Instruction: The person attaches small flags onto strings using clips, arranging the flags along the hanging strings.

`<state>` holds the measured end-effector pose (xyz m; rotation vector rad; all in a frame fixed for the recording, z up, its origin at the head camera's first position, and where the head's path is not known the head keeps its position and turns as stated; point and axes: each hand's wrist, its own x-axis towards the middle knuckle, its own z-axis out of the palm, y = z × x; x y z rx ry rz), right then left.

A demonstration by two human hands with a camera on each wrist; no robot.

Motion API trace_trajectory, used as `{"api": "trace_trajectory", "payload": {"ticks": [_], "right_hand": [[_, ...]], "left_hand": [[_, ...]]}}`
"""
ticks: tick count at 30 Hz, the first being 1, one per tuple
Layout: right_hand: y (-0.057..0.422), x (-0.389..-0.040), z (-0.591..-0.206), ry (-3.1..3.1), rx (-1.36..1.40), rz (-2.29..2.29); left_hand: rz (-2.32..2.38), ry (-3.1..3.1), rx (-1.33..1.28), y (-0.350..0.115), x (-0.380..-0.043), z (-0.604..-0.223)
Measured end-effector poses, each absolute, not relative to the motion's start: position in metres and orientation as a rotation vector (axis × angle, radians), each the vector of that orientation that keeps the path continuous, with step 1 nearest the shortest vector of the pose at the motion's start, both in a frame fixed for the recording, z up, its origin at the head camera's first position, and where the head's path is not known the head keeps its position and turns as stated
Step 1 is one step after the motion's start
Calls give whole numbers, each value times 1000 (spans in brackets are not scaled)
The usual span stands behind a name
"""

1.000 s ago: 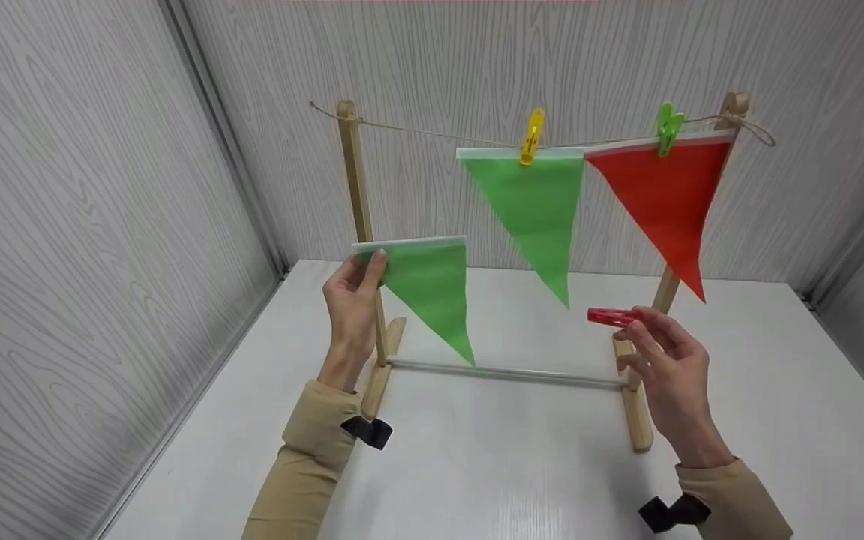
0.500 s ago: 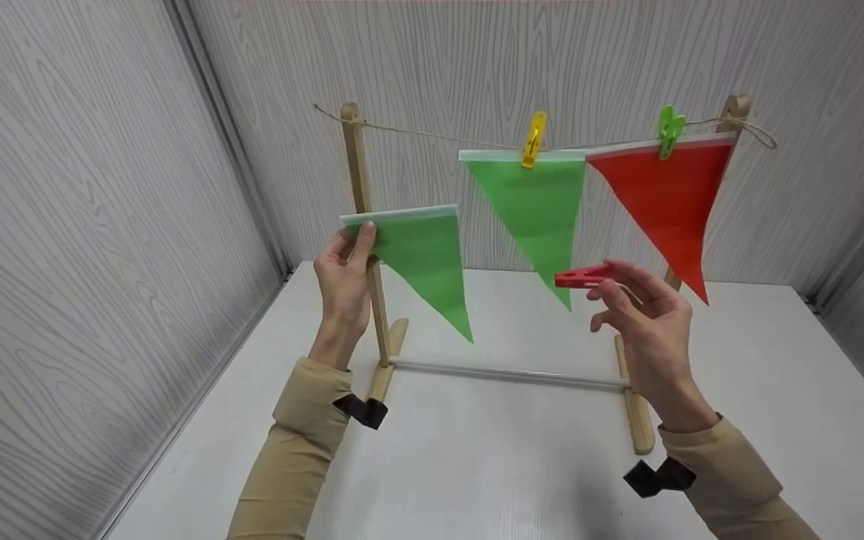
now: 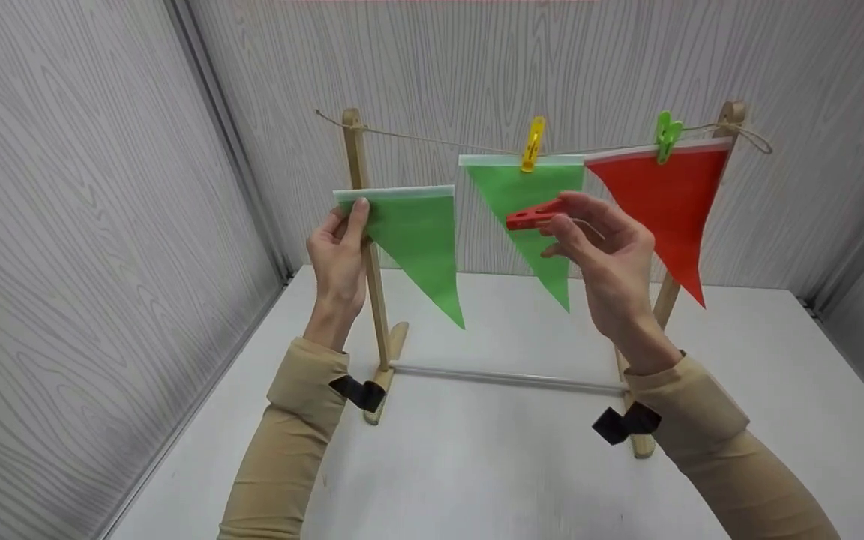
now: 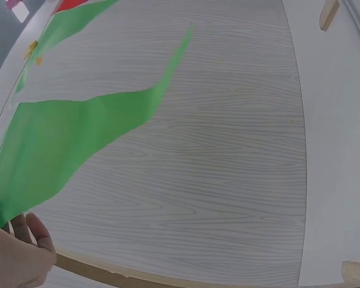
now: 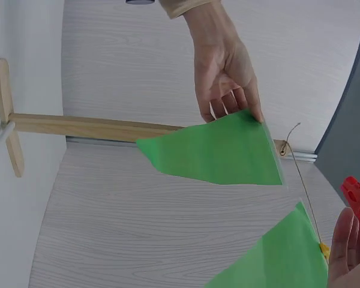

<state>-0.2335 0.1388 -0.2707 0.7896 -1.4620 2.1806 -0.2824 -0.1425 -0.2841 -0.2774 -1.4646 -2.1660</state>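
Note:
Between thumb and fingers my left hand [image 3: 340,259] pinches the upper left corner of a green triangular pennant [image 3: 421,232], which has a white top band and hangs point down below the string [image 3: 432,140]. My right hand [image 3: 612,259] pinches a red clothespin [image 3: 529,217], seen also in the right wrist view as a red clothespin [image 5: 355,193]. That hand is in front of a second green pennant [image 3: 499,180], clipped to the string by a yellow clothespin [image 3: 532,146]. To its right a red pennant [image 3: 672,180] hangs from a green clothespin [image 3: 667,139].
The string runs between two wooden posts, the left post [image 3: 376,300] and the right post [image 3: 732,120]. A pale rod [image 3: 507,376] joins their feet above the white table [image 3: 469,465]. Wood-grain panels [image 3: 94,225] stand at the sides and back.
My left hand has raised the green pennant toward the string. The right hand has moved up and left with the red clothespin, coming in front of the hanging green pennant.

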Motion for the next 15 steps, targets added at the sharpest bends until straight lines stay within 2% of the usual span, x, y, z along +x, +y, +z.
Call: {"api": "trace_trajectory", "payload": {"ticks": [7,15], "right_hand": [[117,-250,-237,-1486,873,2025],[94,-268,-210,-1644,817,1918]], "left_hand": [[-2088,-1503,-312,-147,-289,-266],[-2028,-1580,-266,-148,-294,-251]]}}
